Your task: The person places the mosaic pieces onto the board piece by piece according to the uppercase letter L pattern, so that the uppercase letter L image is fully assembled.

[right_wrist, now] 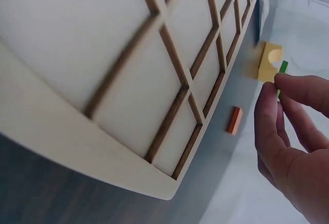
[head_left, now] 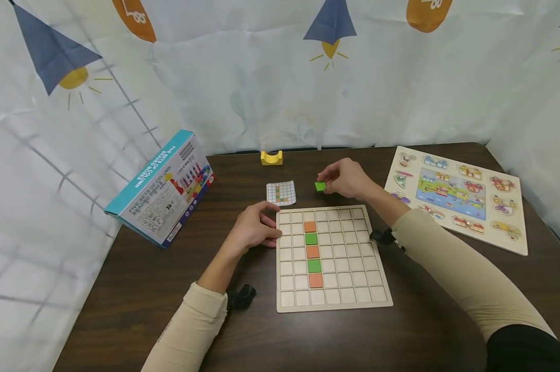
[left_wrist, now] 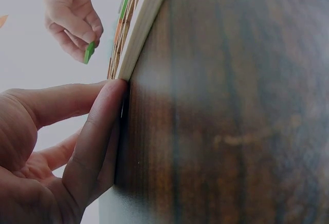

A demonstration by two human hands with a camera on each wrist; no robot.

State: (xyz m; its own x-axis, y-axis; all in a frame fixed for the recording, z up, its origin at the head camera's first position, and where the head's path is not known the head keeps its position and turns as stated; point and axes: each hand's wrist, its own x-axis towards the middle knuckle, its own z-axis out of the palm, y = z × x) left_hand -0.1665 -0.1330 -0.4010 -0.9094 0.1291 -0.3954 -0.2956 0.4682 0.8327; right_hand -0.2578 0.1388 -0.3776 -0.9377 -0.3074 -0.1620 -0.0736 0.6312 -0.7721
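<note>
My right hand (head_left: 347, 178) pinches a small green square tile (head_left: 320, 186) between thumb and fingertips, above the table just beyond the board's far edge. In the right wrist view, the tile (right_wrist: 283, 67) shows edge-on, partly covered by the fingertips. My left hand (head_left: 256, 226) rests against the left edge of a wooden grid board (head_left: 334, 307), near its far left corner, with the fingers touching the rim. One column of the board holds alternating orange tiles (head_left: 313, 252) and green tiles (head_left: 314, 266). A printed pattern card (head_left: 281, 193) lies beyond the board.
An orange block (right_wrist: 235, 120) lies near the right hand in the right wrist view. At the table's back edge stands a yellow arch block (head_left: 272, 158). A blue-and-white box (head_left: 163, 191) stands at left; a wooden picture puzzle (head_left: 456, 194) lies at right.
</note>
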